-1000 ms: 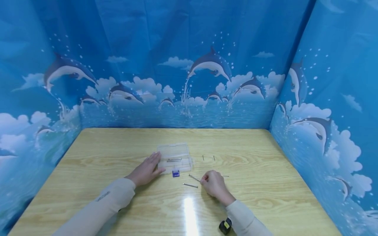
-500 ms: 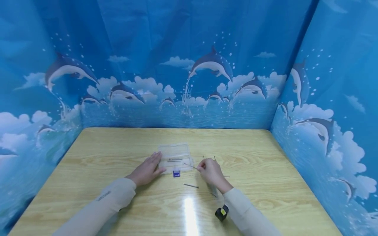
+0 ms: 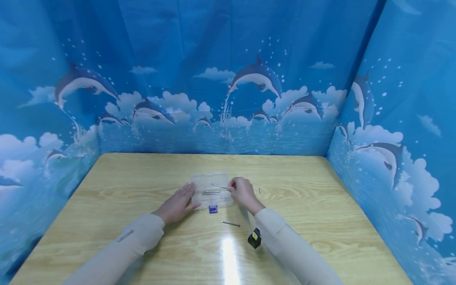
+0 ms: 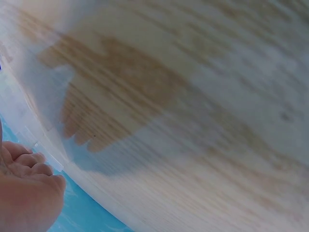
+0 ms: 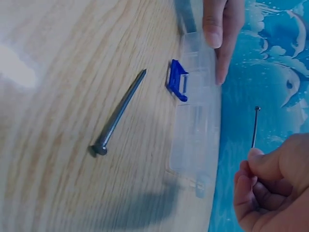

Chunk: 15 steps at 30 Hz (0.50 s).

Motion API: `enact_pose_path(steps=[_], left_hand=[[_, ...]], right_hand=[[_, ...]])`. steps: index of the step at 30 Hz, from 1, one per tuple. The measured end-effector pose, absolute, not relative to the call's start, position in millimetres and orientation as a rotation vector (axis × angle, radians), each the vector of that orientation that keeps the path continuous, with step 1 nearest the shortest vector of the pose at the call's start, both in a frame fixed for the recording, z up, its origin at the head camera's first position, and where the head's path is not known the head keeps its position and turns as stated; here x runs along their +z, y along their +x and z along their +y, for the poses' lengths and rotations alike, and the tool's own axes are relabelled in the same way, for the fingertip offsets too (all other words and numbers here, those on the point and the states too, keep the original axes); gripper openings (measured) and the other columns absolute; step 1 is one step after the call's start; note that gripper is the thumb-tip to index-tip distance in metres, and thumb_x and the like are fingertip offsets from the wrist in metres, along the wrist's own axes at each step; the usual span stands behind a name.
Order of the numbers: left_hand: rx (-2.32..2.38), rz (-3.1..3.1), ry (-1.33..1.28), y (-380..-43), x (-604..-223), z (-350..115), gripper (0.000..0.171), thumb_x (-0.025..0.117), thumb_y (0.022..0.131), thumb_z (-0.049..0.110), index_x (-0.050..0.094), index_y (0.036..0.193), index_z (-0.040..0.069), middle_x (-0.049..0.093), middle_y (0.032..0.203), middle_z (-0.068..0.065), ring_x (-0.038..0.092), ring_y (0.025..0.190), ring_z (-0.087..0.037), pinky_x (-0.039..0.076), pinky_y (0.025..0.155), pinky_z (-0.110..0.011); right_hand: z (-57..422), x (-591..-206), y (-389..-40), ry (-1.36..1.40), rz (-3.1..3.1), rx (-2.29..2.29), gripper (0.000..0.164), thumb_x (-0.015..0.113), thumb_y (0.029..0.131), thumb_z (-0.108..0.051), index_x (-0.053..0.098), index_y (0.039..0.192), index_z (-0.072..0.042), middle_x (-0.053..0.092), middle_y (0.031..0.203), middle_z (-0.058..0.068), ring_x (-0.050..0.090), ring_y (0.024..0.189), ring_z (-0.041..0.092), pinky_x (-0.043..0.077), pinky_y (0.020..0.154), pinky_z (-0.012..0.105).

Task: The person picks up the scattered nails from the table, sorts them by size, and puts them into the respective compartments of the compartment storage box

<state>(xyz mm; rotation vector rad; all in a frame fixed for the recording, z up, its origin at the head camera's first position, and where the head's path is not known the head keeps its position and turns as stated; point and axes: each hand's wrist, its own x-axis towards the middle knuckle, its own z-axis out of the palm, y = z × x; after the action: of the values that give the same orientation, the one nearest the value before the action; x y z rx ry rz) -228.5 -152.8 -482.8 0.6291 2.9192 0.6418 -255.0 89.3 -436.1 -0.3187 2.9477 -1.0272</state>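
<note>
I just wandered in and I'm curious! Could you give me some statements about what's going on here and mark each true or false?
1. The right hand pinches a nail. True.
2. The left hand lies at the edge of a clear plastic box. True.
3. That box is closed. False: it is open.
4. The box has a blue latch. True.
5. Each hand holds a nail. False: only the right hand does.
6. No nail lies outside the box. False: a loose nail lies on the table.
</note>
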Motion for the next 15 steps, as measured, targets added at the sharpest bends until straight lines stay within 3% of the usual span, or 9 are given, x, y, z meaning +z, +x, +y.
enact_pose_path(steps=[6,15], left_hand=[[0.651,2.913,0.636,-228,-483,-153,0.073,0.048,0.099,0.043,0.024,0.149,-0.004,0.021,0.156,-0.019,0.017,0.145,-0.036,0.016,0.119,-0.048],[0.636,2.907,0.598,-228,-481,-152,0.073,0.048,0.099,0.044,0.023,0.149,-0.002,0.020,0.157,-0.018,0.016,0.145,-0.035,0.015,0.119,-0.047]], right_hand=[[81,-443,-265,-0.393,2.964,-1.004,0.012,0.063,0.090,-0.003,0.066,0.078,-0.004,0.063,0.073,0.003,0.054,0.062,0.013,0.050,0.061,0.027],[72,-453,-271,-0.403,2.898,-0.993,0.012,0.064,0.090,-0.004,0.066,0.079,-0.004,0.064,0.075,0.003,0.054,0.064,0.013,0.051,0.061,0.026]])
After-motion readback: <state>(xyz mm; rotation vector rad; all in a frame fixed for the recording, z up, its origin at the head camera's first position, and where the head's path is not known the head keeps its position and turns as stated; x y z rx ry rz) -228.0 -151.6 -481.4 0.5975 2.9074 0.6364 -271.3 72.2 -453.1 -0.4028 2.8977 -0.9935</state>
